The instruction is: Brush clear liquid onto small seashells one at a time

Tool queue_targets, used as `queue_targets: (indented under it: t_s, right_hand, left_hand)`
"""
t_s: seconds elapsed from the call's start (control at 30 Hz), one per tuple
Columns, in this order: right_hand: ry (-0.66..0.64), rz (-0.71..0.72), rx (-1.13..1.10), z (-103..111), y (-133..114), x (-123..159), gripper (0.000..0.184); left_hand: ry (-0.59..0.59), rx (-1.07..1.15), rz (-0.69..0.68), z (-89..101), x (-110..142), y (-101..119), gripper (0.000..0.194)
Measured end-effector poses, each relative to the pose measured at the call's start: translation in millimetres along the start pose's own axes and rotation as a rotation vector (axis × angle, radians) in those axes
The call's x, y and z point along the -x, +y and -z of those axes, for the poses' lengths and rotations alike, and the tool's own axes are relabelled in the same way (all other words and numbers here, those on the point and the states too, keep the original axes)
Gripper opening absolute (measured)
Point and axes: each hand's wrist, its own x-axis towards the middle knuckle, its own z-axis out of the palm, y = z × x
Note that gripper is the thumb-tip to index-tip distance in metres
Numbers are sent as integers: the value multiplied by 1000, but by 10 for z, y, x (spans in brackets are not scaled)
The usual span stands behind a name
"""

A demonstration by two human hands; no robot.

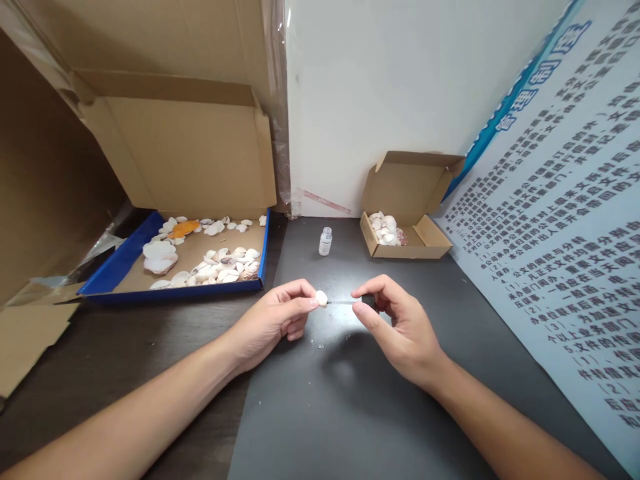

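Note:
Between the thumb and fingers of my left hand (287, 310) is a small white seashell (321, 298). My right hand (395, 320) grips the black cap (369, 301) of a thin brush applicator (343, 303). The applicator's stem points left, and its tip is at the shell's right edge; whether it touches cannot be made out. Beyond both hands a small clear glass bottle (325, 242) with a white label stands upright, its neck uncapped.
At the left, an open blue-edged cardboard box (173, 291) holds many shells and an orange piece (183, 229). A smaller open brown box (413, 252) with white shells stands at the back right. A white panel (400, 80) and a printed poster (550, 220) bound the dark mat (300, 427).

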Motion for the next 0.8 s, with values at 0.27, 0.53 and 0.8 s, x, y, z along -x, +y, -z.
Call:
queue_targets:
  t_s: [0.27,0.53,0.8]
  right_hand:
    - [-3,6,51,-1,-10,-2,3]
    - [6,-11,85,-9,1,1,5]
    - [15,6,68,6,-22,2,2]
  left_hand:
    - [1,3,0,5,1,-8,24]
    - [0,-7,-11,-3,2,0,23]
    - [-6,-23,-14,-9,2,9,27]
